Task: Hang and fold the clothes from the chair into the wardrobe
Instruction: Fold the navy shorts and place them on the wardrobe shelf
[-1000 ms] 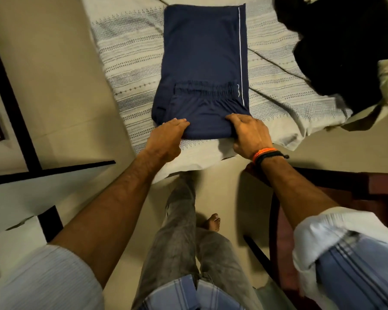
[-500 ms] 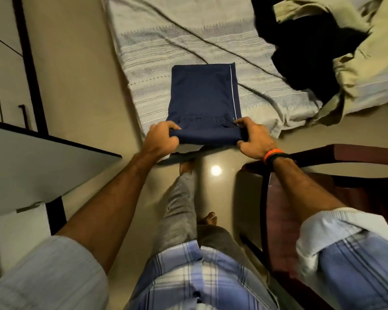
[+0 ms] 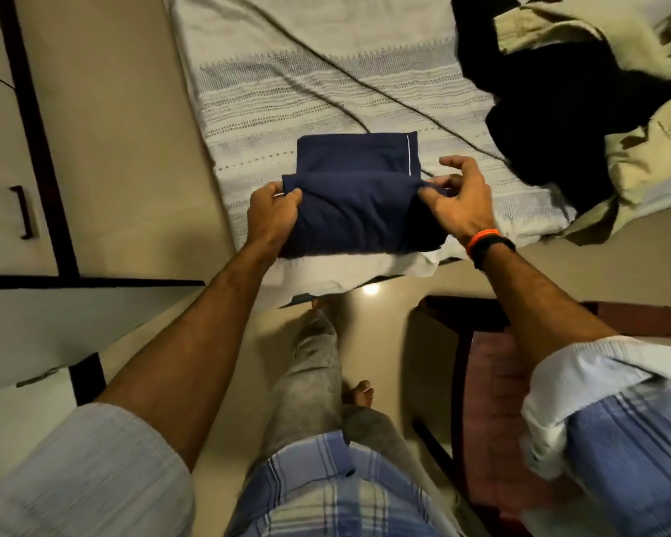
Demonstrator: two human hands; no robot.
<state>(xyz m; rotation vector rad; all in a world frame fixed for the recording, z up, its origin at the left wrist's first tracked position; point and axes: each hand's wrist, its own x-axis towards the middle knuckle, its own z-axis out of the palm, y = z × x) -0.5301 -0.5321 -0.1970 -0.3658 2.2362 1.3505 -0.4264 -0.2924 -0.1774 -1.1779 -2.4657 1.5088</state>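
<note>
Now, head view: folded navy trousers (image 3: 359, 211) lie crosswise on the bed (image 3: 326, 91), long axis left-right between both hands. Left hand (image 3: 270, 219) grips the left end, fingers curled; right hand (image 3: 458, 205) pinches the right fold corner. Dark clothes (image 3: 558, 102) lie far right, chair (image 3: 489, 412) below, wardrobe (image 3: 12, 149) left.

My one head camera looks steeply down, close over the bed (image 3: 326, 91) edge and floor (image 3: 113, 149).
</note>
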